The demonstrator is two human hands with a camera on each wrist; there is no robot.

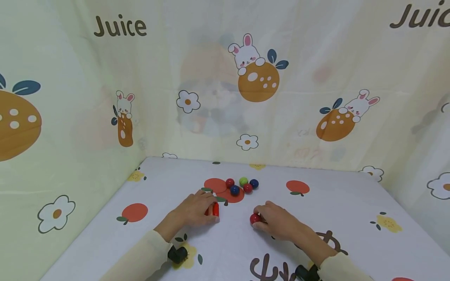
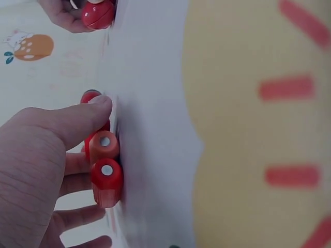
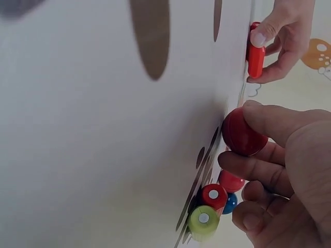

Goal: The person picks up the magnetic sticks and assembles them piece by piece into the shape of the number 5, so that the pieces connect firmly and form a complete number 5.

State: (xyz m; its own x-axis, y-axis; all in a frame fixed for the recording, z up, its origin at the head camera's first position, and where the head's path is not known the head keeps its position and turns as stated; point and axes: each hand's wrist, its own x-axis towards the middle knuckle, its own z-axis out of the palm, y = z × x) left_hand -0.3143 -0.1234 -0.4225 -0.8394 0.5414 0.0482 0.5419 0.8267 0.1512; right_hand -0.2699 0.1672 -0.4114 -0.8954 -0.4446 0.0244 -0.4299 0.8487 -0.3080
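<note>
The left hand (image 1: 199, 208) pinches a red stick (image 1: 216, 209) at the surface (image 1: 225, 246), other short sticks (image 2: 107, 187) close beside it. The right hand (image 1: 279, 222) holds a red ball (image 1: 254, 219) between thumb and fingers, probably because it rolls easily. Beyond both hands cluster two blue balls (image 1: 234, 190), a green ball (image 1: 243, 181) and two more red balls (image 1: 247, 188). The left hand partly hides its sticks.

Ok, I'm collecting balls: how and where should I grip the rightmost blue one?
Probably round its widest part, coming from above and the right: the blue ball is round, and the green ball and a red ball sit close on its left. The right hand holds a second red ball, so free it first.
</note>
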